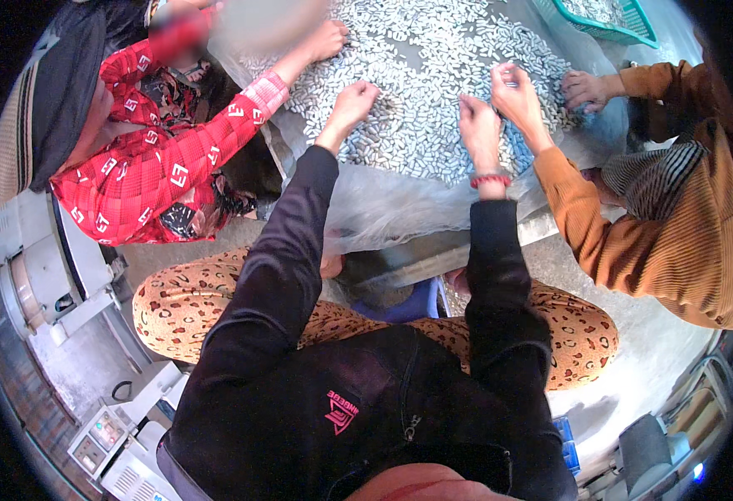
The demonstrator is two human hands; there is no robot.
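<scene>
Many small, silvery, capsule-shaped pieces [421,125] lie spread in a loose layer over a table. Above the near left part of this layer is my left hand [351,110], its fingers curled together at the tips. My right hand [481,134], with a red bracelet at the wrist, is over the near right part, its fingers also drawn together. What either hand holds, if anything, is too small or hidden. Clear plastic sheeting [391,204] covers the table and hangs over its near edge.
Left, a co-worker in a red patterned sleeve [224,125] has a hand [326,40] among the pieces. Right, a co-worker in brown has one hand [514,93] close beside my right hand, another [588,89] farther right. A green basket [634,25] stands far right. White machines [124,434] stand behind left.
</scene>
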